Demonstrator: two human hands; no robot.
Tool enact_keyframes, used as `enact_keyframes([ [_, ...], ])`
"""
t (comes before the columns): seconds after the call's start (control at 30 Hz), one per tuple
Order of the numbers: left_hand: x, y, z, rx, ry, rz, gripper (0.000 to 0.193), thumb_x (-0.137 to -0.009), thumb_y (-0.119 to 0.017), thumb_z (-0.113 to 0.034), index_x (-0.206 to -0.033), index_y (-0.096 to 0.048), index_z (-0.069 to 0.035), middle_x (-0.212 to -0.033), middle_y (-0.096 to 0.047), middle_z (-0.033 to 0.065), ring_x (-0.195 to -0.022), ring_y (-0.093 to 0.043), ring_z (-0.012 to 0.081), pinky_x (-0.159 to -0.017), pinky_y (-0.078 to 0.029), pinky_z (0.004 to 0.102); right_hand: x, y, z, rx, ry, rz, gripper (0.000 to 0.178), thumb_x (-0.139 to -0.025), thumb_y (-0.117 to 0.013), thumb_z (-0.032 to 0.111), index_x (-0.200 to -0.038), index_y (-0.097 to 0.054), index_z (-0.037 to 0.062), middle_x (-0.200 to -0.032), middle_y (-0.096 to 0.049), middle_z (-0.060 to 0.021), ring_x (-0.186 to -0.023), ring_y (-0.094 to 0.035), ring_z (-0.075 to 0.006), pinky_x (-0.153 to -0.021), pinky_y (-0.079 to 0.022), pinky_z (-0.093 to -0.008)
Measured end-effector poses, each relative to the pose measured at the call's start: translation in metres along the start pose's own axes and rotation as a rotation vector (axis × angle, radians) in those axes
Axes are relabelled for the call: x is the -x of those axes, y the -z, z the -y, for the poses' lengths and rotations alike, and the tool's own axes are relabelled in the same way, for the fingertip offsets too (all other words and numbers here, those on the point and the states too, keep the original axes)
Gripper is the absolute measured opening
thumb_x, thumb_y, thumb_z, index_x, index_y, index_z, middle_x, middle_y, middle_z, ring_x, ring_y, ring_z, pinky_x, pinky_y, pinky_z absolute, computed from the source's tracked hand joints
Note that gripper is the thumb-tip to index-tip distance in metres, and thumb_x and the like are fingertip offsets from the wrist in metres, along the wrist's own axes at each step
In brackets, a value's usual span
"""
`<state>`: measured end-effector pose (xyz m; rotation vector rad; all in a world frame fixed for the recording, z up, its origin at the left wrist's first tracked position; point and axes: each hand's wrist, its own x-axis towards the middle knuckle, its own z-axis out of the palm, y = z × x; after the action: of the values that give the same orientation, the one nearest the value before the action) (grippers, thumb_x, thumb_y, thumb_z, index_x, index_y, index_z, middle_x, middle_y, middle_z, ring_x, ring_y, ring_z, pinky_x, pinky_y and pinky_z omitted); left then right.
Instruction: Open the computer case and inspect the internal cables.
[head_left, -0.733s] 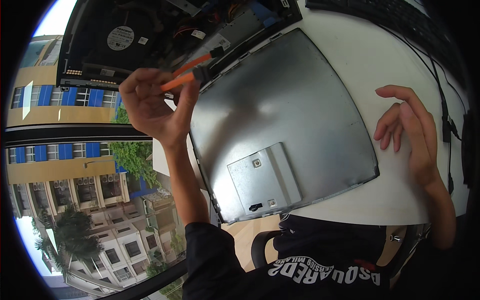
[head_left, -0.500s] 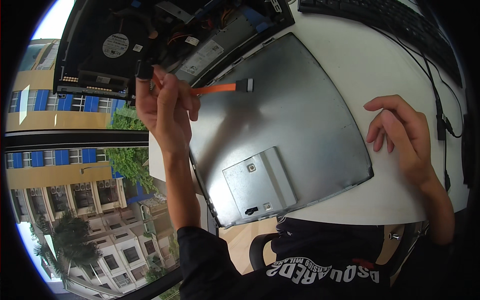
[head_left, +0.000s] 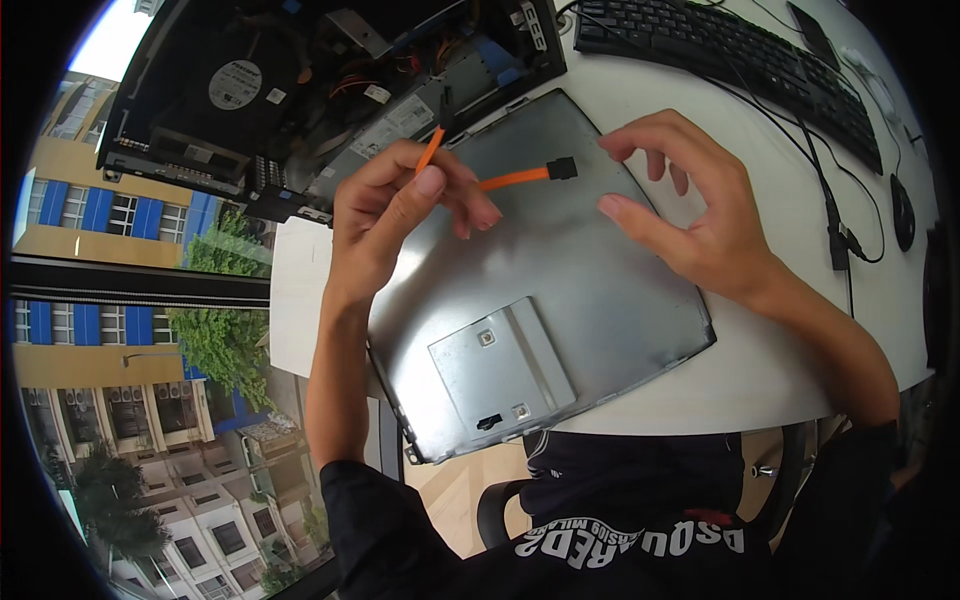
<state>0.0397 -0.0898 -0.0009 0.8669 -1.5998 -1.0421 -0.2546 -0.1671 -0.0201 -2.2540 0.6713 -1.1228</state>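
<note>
Pinched in my left hand (head_left: pixel 385 215) is a short orange SATA cable (head_left: pixel 515 179) with black plugs at both ends. One plug sticks up above my fingers and the other points right, toward my right hand (head_left: pixel 700 205). That right hand hovers with thumb and fingers apart, holding nothing, a short gap from the plug. Below both hands lies a flat silver metal side panel (head_left: pixel 600 290), with a raised rectangular plate near its front edge. Beyond my left hand an opened black computer case (head_left: pixel 185 125) lies on its side, its fan, power supply and wires exposed.
At the back right of the white table (head_left: pixel 640 395) is a black keyboard (head_left: pixel 730 65), with a black mouse (head_left: pixel 901 212) near the right edge. Black cables (head_left: pixel 828 205) run between them. A window (head_left: pixel 140 275) borders the table on the left.
My left hand has moved right with the orange cable, away from the case and over the panel. My right hand has come up and left toward the cable, its fingers spreading.
</note>
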Motion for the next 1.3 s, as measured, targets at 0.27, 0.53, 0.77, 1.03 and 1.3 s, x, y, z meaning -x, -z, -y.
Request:
enact_keyframes([
  [0.27, 0.000, 0.007, 0.000, -0.017, 0.021, -0.044, 0.027, -0.107, -0.055, -0.021, -0.110, -0.066, 0.003, -0.095, -0.074, 0.0211, -0.081, -0.074, 0.0258, -0.071, -0.056, 0.0349, -0.014, -0.032, -0.010, -0.043, 0.234, -0.045, 0.023, -0.084, -0.083, 0.011, -0.104, -0.074, 0.0032, -0.095, -0.071, -0.0067, -0.084, -0.067, -0.0198, -0.070, -0.054, -0.0315],
  [0.53, 0.002, 0.011, -0.001, -0.805, 0.016, -0.258, 0.017, -0.094, -0.078, -0.016, -0.088, -0.077, -0.001, -0.074, -0.071, 0.0025, -0.065, -0.061, 0.0085, -0.064, -0.045, 0.0243, -0.014, -0.030, -0.010, 0.007, 0.348, -0.043, 0.028, -0.078, -0.086, 0.003, -0.104, -0.075, 0.0021, -0.095, -0.072, -0.0092, -0.082, -0.064, -0.0188, -0.064, -0.050, -0.0279],
  [0.77, 0.005, 0.010, -0.002, -0.662, 0.151, -0.317, 0.023, -0.095, -0.078, -0.023, -0.082, -0.077, -0.003, -0.069, -0.070, 0.0026, -0.058, -0.058, 0.0069, -0.055, -0.040, 0.0213, -0.012, -0.030, -0.009, 0.034, 0.358, -0.063, 0.027, -0.074, -0.087, 0.002, -0.099, -0.074, 0.0021, -0.093, -0.071, -0.0098, -0.081, -0.065, -0.0211, -0.068, -0.051, -0.0299],
  [1.03, 0.007, 0.013, -0.011, -0.346, 0.187, -0.278, 0.030, -0.099, -0.074, -0.027, -0.083, -0.075, -0.001, -0.067, -0.069, 0.0066, -0.060, -0.062, 0.0097, -0.056, -0.045, 0.0229, -0.010, -0.030, -0.011, 0.101, 0.304, -0.031, 0.026, -0.073, -0.087, 0.004, -0.096, -0.073, 0.0039, -0.093, -0.071, -0.0073, -0.084, -0.064, -0.0213, -0.076, -0.050, -0.0325],
  [1.3, 0.005, 0.010, -0.011, -0.389, 0.236, -0.295, 0.028, -0.097, -0.077, -0.026, -0.084, -0.075, -0.002, -0.069, -0.070, 0.0054, -0.059, -0.061, 0.0085, -0.054, -0.044, 0.0221, -0.012, -0.031, -0.009, 0.047, 0.292, -0.069, 0.023, -0.077, -0.084, 0.013, -0.095, -0.073, 0.0066, -0.089, -0.069, -0.0027, -0.082, -0.063, -0.0209, -0.076, -0.048, -0.0339],
])
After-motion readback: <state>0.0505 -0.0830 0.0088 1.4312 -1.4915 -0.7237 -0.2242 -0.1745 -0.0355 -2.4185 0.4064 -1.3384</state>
